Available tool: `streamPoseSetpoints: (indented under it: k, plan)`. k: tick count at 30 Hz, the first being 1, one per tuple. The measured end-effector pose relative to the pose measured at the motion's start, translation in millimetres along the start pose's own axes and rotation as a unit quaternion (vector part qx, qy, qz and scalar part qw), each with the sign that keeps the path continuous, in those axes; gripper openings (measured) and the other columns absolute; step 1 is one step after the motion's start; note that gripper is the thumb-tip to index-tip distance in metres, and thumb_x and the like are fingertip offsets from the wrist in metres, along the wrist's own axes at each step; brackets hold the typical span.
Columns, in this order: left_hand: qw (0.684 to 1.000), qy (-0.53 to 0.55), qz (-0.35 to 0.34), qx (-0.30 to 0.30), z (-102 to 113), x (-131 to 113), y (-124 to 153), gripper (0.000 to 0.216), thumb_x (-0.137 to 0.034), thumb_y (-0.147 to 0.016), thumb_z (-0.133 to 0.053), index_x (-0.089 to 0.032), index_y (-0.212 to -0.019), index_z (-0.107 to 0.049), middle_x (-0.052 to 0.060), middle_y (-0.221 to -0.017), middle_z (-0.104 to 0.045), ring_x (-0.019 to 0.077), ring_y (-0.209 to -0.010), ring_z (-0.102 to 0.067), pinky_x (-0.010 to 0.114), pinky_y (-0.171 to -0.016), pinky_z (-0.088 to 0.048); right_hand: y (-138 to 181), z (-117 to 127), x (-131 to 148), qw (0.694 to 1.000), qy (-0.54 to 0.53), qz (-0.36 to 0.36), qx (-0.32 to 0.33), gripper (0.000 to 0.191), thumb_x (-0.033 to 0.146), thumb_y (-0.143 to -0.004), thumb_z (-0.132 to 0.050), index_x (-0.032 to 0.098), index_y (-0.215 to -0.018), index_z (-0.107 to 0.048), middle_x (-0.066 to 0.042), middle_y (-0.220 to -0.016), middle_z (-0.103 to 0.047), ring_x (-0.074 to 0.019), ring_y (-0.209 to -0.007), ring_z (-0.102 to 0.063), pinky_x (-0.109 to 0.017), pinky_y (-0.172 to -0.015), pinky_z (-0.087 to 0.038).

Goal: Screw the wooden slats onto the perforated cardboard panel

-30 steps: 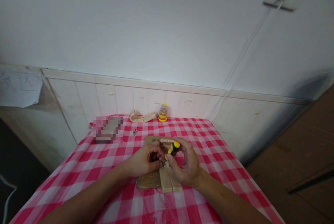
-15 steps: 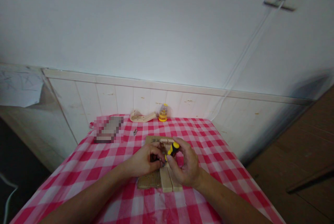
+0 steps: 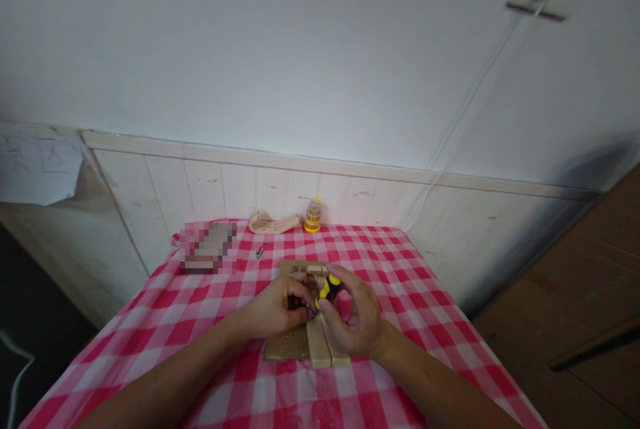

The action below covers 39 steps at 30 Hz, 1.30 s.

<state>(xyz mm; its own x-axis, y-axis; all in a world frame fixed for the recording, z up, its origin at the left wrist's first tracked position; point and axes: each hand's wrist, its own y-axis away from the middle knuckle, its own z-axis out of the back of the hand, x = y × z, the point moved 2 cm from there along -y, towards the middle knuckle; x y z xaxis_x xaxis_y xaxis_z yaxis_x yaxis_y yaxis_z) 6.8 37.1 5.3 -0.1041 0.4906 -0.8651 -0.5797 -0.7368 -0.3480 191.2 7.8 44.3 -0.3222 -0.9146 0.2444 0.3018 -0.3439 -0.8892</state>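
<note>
My right hand (image 3: pixel 356 314) is closed around a short yellow-and-black screwdriver (image 3: pixel 329 287), tilted with its lower end toward the left fingertips. Beside its tip, my left hand (image 3: pixel 281 305) pinches with thumb and forefinger; what lies between those fingers is too small to make out. Under both hands lie pale wooden pieces (image 3: pixel 319 347), long and narrow, resting on a brown cardboard piece (image 3: pixel 286 347). The fingers hide the spot where the screwdriver meets the work.
At the back of the checked tablecloth (image 3: pixel 220 375) stand a curved wooden piece (image 3: pixel 274 223) and a yellow-based bit container (image 3: pixel 313 217). Small metal parts (image 3: pixel 259 253) lie nearer. A blurred-out flat object (image 3: pixel 209 249) is at left. Behind rises the wall (image 3: pixel 280 82).
The screwdriver handle has turned and shifted very slightly left in my right hand's fingers. My left hand stays in place.
</note>
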Motion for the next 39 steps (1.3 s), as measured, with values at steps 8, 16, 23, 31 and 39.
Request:
streamPoseSetpoints:
  k: [8, 16, 23, 31, 39]
  plan:
    - [1.0, 0.007, -0.009, 0.004, 0, -5, -1, 0.007, -0.017, -0.084, -0.073, -0.018, -0.078, -0.076, 0.009, -0.1, -0.074, 0.0241, -0.101, -0.066, 0.036, -0.093, -0.049, 3, 0, -4, 0.997, -0.06, -0.033, 0.027, 0.056, 0.012, -0.094, -0.055, 0.023, -0.148, -0.047, -0.014, -0.126, -0.073, -0.0252, -0.101, -0.077, -0.037, -0.081, -0.067]
    - [1.0, 0.003, -0.004, 0.003, 0, 0, -1, 0.007, -0.02, -0.084, -0.073, -0.018, -0.079, -0.077, 0.008, -0.097, -0.074, 0.0233, -0.099, -0.066, 0.036, -0.091, -0.05, 10, -3, -6, 0.997, -0.042, -0.062, 0.01, 0.051, 0.015, -0.093, -0.06, 0.021, -0.143, -0.051, -0.014, -0.119, -0.074, -0.0221, -0.087, -0.077, -0.034, -0.073, -0.066]
    - [1.0, -0.014, 0.007, 0.004, 0, 1, 0, 0.006, -0.016, -0.082, -0.073, -0.018, -0.08, -0.078, 0.007, -0.098, -0.073, 0.0219, -0.096, -0.065, 0.034, -0.087, -0.051, 0, -1, 0, 1.0, -0.019, -0.016, -0.008, 0.052, 0.014, -0.092, -0.062, 0.024, -0.142, -0.053, -0.013, -0.119, -0.075, -0.0257, -0.099, -0.077, -0.036, -0.079, -0.066]
    - [1.0, -0.019, 0.012, 0.005, 1, 1, 1, 0.005, -0.02, -0.083, -0.074, -0.018, -0.081, -0.078, 0.008, -0.099, -0.073, 0.0235, -0.099, -0.064, 0.034, -0.088, -0.051, -4, -1, 4, 0.999, -0.026, -0.027, -0.014, 0.05, 0.013, -0.09, -0.064, 0.025, -0.138, -0.056, -0.011, -0.116, -0.076, -0.0258, -0.097, -0.077, -0.038, -0.079, -0.066]
    - [1.0, -0.023, 0.016, 0.008, 1, -1, 1, 0.011, -0.026, -0.087, -0.073, -0.017, -0.082, -0.077, 0.009, -0.099, -0.071, 0.0228, -0.095, -0.064, 0.034, -0.085, -0.051, -4, -1, 3, 0.999, -0.022, -0.03, -0.017, 0.049, 0.015, -0.091, -0.066, 0.026, -0.138, -0.056, -0.011, -0.113, -0.077, -0.026, -0.096, -0.077, -0.039, -0.081, -0.066]
